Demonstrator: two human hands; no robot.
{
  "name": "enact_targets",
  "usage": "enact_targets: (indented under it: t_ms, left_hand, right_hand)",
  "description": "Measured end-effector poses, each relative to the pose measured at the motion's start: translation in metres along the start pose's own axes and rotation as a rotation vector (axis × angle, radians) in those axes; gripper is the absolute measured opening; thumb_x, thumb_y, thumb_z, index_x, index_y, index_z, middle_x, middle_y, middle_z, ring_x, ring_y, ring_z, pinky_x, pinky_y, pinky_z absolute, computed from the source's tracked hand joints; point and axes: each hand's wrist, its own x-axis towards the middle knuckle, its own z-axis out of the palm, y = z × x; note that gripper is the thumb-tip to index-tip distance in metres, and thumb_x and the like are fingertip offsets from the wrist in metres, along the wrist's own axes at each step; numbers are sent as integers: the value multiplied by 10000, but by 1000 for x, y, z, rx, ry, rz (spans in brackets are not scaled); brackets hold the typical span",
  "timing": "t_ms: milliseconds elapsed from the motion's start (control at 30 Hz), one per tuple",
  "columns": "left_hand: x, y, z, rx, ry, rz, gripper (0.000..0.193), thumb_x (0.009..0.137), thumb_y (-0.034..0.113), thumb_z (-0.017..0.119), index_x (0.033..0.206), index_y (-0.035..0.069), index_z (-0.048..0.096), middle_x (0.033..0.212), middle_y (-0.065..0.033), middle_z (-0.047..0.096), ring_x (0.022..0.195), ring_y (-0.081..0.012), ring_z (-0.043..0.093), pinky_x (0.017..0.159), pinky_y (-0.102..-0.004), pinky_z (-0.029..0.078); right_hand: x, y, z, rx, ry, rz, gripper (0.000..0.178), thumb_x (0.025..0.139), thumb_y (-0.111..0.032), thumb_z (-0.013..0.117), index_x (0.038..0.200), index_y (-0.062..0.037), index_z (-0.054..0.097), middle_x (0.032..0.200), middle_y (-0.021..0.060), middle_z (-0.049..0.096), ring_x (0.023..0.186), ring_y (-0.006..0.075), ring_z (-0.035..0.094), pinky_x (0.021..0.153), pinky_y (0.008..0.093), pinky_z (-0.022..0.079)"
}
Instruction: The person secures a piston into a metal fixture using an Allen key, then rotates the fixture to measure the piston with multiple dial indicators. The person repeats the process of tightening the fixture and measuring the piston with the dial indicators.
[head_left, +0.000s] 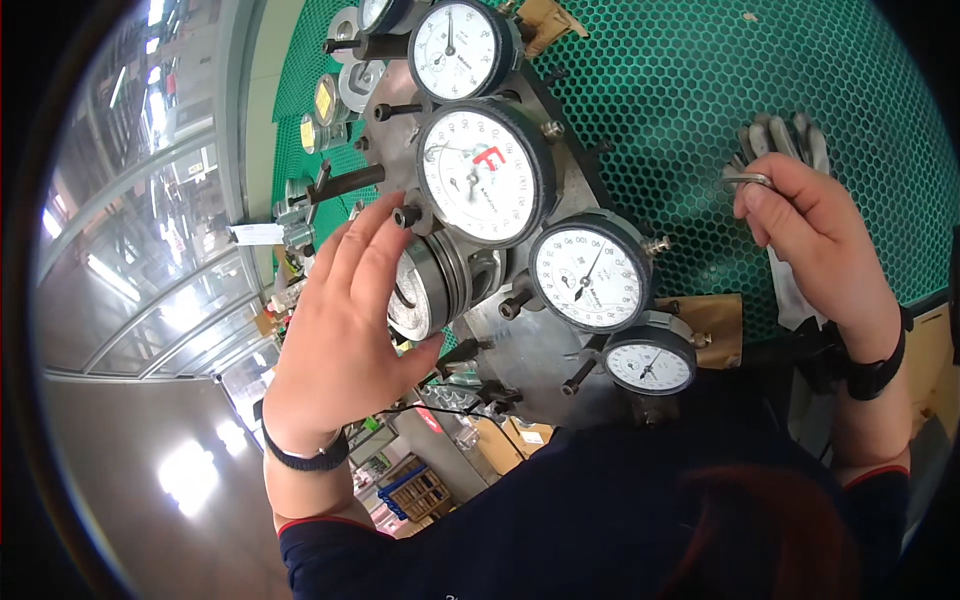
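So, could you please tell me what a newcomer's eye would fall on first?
Likely the round dial gauges running down the middle, above all the large dial with a red mark. Next, to its lower left, the left hand around a grooved metal part. Over the green honeycomb mat at right, the right hand pinches a slim metal piece.

The single fisheye view looks steeply down from the wearer's head, close above the tabletop (690, 110) toward one o'clock, torso (520, 520) at six.
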Motion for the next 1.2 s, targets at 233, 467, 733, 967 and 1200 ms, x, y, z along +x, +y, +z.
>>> enact_targets:
  t_ms: [233, 467, 733, 967, 1200]
  left_hand:
    - [15, -1, -2, -276, -76, -547, 869, 696, 382, 785, 1323, -63, 381, 1219, -261, 539, 1106, -418, 535, 942, -452, 432]
    - [-1, -5, 10, -106, 49, -64, 945, 644, 281, 831, 1379, -23, 321, 1305, -231, 496, 1176, -406, 498, 989, -433, 405]
    - [14, 0, 12, -350, 104, -493, 857, 634, 324, 837, 1295, -34, 424, 1124, -248, 593, 1042, -377, 607, 892, -410, 486]
    - [14, 0, 11, -368, 126, -425, 905, 608, 374, 861, 1292, -29, 427, 1164, -243, 582, 1095, -374, 580, 926, -423, 461]
    - [26, -7, 32, -568, 364, -135, 609, 649, 200, 834, 1161, 2, 569, 1107, -141, 598, 1076, -298, 539, 931, -378, 423]
  right_hand:
    - [-1, 1, -1, -21, -13, 15, 178, 961, -181, 525, 888, -32, 591, 694, -40, 479, 664, 49, 455, 605, 216, 378]
    - [2, 6, -3, -18, -22, 17, 181, 963, -174, 520, 893, -24, 591, 693, -29, 482, 661, 51, 458, 601, 217, 379]
    - [9, 4, 4, -59, -52, 22, 178, 960, -162, 522, 888, -13, 589, 705, -16, 509, 659, 58, 473, 601, 220, 391]
    - [18, 3, 9, -88, -80, -16, 190, 960, -166, 526, 854, -17, 575, 674, -28, 484, 630, 51, 444, 574, 224, 371]
    - [47, -13, 29, 143, -132, 173, 317, 974, -303, 473, 817, -47, 574, 605, -13, 501, 529, 61, 450, 500, 213, 374]
